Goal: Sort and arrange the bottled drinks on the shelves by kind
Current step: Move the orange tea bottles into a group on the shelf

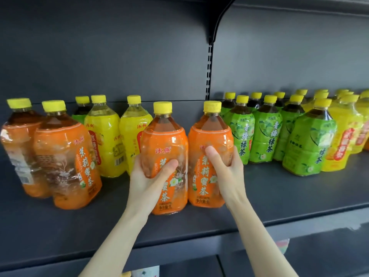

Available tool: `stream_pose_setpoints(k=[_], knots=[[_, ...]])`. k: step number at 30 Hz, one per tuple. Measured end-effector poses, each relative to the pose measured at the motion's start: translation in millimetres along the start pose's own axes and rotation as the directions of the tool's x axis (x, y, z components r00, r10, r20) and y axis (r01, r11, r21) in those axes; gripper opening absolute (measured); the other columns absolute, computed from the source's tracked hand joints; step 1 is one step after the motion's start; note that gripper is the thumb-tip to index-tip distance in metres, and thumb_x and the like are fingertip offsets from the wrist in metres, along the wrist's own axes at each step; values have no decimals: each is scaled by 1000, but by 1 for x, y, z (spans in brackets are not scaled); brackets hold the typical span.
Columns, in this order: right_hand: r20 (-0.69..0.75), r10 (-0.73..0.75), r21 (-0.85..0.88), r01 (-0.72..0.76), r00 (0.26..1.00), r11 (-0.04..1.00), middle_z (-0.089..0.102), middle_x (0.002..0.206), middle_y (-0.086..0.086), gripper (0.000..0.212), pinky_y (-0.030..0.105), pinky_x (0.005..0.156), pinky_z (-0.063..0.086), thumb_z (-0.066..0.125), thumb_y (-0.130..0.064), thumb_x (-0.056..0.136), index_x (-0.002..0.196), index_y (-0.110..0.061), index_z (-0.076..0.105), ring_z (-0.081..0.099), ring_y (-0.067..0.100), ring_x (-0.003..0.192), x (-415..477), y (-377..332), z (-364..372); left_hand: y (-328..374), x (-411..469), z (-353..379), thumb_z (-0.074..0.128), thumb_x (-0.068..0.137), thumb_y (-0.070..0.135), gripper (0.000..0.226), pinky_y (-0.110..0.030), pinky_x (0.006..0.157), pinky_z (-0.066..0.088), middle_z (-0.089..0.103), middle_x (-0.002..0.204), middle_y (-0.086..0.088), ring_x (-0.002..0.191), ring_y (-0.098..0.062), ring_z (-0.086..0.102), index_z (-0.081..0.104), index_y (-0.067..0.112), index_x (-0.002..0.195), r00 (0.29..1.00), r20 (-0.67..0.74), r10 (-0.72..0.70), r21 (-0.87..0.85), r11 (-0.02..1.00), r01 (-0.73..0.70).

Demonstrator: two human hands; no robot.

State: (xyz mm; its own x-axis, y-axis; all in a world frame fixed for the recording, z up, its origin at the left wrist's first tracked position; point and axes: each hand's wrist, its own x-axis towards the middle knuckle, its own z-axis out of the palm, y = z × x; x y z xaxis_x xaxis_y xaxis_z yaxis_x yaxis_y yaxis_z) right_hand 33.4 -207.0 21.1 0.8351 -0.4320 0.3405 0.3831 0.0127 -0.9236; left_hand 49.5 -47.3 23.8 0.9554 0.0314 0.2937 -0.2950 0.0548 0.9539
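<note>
Currently left orange bottle (165, 136) and right orange bottle (209, 134) stood mid-shelf (279, 196), nearer its front edge. Left hand (148, 176) and right hand (227, 172) each curled fingers round one waist. Judged full, heavy, film-slick; mid-body grip suits.

back panel (119, 47): dark grey, plain | upright (209, 72): slotted, vertical, between two panel sections | bracket (213, 35): black, curved, at upright's top | pastel pack (283, 245): low right, partly hidden | white pack (146, 272): bottom edge, cropped
</note>
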Motion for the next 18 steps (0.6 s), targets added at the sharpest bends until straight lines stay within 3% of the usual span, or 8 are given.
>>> stream_pose_setpoints(k=[4,7,9,14,18], knots=[[-42,-13,-27,12,999,1000,74,96,-4,54,43,83,58,70,-63,61,103,-31,63,72,15,89,-14,-12,-15,8,-17,9,68,57,47,55,-15,63,43,60,99,19,87,0,60,48,40,108,999,4,49,-37,998,-49],[-61,-45,-38,43,997,998,75,91,-4,57,39,77,58,66,-68,57,100,-31,64,72,13,83,-25,-34,-41,20,-28,23,79,58,56,55,-15,61,49,67,94,15,88,-5,66,52,40,103,993,52,104,-61,993,-100],[-95,-66,-50,62,993,997,75,89,-5,54,36,75,57,63,-71,56,95,-33,64,72,13,80,-32,-51,-64,31,-38,40,72,50,59,59,-12,57,51,69,92,21,86,1,66,54,39,102,983,107,149,-89,986,-139],[-188,-116,-106,97,975,990,75,91,-5,57,37,75,58,62,-72,56,97,-33,65,73,13,82,-54,-91,-150,55,-82,114,80,57,50,53,-12,55,50,69,89,22,82,0,67,57,33,101,960,218,177,-166,976,-142],[-253,-108,-185,62,961,981,75,88,-6,61,36,73,57,63,-73,53,98,-32,64,73,13,79,-82,-114,-244,60,-142,194,74,57,46,47,-14,56,52,71,87,20,80,-1,68,59,33,100,948,280,148,-246,966,-78]])
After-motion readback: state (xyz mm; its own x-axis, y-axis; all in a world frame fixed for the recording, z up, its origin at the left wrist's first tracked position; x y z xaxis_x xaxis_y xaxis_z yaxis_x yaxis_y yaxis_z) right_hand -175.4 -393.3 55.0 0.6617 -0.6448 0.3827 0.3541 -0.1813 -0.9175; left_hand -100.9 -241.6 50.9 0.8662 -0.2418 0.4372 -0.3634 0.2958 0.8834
